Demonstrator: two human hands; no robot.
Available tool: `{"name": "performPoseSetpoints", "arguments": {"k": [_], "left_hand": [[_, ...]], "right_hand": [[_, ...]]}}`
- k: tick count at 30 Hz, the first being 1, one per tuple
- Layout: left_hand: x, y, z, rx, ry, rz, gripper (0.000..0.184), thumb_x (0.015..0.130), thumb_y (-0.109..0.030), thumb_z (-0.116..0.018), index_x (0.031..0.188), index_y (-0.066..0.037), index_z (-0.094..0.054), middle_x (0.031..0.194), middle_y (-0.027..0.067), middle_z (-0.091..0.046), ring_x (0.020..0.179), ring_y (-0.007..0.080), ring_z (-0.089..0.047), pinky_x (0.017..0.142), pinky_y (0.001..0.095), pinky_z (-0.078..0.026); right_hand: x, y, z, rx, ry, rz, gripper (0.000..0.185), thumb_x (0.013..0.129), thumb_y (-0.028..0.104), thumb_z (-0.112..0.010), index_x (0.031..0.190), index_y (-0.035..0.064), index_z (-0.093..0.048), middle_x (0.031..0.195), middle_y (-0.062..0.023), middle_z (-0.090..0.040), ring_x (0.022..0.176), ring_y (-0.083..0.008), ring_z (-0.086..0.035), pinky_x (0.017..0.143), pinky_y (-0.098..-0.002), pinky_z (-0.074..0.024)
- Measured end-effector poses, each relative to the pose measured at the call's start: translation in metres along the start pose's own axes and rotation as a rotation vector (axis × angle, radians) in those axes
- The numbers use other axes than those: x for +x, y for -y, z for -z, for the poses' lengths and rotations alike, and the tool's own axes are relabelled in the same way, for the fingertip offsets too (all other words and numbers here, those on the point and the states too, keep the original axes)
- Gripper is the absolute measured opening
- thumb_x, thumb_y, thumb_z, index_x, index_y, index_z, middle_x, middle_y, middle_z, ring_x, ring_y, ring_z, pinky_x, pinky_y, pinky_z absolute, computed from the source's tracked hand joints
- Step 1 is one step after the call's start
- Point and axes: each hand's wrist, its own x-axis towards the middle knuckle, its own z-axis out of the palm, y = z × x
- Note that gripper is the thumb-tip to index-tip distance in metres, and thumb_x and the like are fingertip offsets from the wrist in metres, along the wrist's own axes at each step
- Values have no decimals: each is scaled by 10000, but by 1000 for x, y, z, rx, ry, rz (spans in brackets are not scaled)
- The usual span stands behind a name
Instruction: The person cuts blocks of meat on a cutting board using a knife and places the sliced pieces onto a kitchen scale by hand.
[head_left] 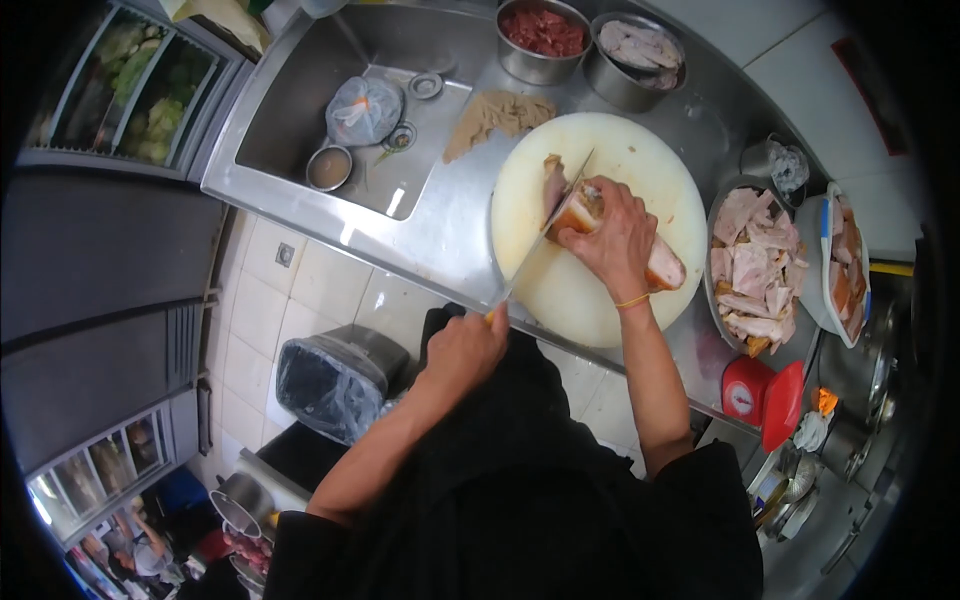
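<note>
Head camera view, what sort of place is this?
Likely a commercial kitchen's meat-prep station: a round chopping board with skin-on meat, a stainless-steel sink, and a red dial scale.

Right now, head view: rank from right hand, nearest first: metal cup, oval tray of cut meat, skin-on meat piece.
1. Skin-on meat piece: gripped by right hand.
2. Oval tray of cut meat: right of cutting board.
3. Metal cup: left, in the sink.
</note>
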Motion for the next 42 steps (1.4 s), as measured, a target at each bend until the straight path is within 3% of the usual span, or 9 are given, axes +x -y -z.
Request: {"name": "performPoseSetpoints", "arguments": {"k": [19,21,22,23,24,26,31,35,42], "left_hand": [[-101,30,52,-446,-15,341,662,1043,-477,-387,797,90,-625,772,347,-622,833,526,-618,774,537,-485],[-103,41,49,-515,-18,358,671,1051,-479,-377,765,86,-600,653,275,-591,660,422,-611,654,479,-475],[-102,50,47,-544,-25,383,681,1055,-485,-372,741,80,-587,570,214,-565,535,336,-591,561,432,-462],[-102,44,50,-635,-49,414,678,1057,-497,-370,717,54,-573,531,145,-517,476,249,-525,492,384,-409],[-103,34,54,-725,-77,459,677,1059,-510,-368,694,27,-559,493,76,-469,417,162,-460,423,336,-357],[-102,28,53,-716,-151,454,671,1050,-549,-369,680,-11,-520,486,30,-435,391,126,-425,376,293,-308],[-89,33,60,-748,-167,411,670,1042,-577,-369,734,-5,-530,497,35,-433,381,134,-430,359,291,-311],[-81,27,61,-726,-205,393,678,1035,-593,-376,702,-16,-497,489,43,-431,355,143,-418,345,287,-322],[-77,15,61,-730,-178,335,662,1038,-581,-383,698,-24,-493,489,32,-416,355,131,-404,341,287,-315]], "right_hand": [[92,-59,15,467,359,-163,391,732,311,-683,1028,59,-723,1004,-167,-728,957,-305,-691,844,-386,-526],[92,-62,-19,276,145,-15,323,777,326,-653,944,59,-723,940,-184,-719,905,-327,-691,811,-419,-543],[88,-33,-1,-383,330,284,389,789,383,-666,944,31,-724,966,-187,-696,947,-345,-657,857,-439,-517],[70,-18,-34,-59,-185,-64,464,771,442,-657,949,21,-733,1040,-192,-657,1072,-350,-581,935,-452,-455],[49,6,-23,-53,-324,95,470,764,434,-659,937,2,-719,1043,-165,-632,1090,-314,-549,965,-447,-421],[48,27,-80,68,-24,355,428,765,285,-694,1095,13,-667,1095,-146,-604,1084,-322,-535,926,-440,-428],[25,52,-105,190,-64,161,553,737,71,-680,1254,2,-495,1244,-172,-514,1058,-336,-557,904,-454,-451],[10,41,-117,412,102,-96,493,791,117,-682,1231,21,-480,1180,-257,-535,1123,-424,-559,932,-490,-455],[-52,-22,-68,942,134,-238,383,710,230,-788,995,55,-601,963,-137,-669,898,-294,-656,803,-371,-526]]}}
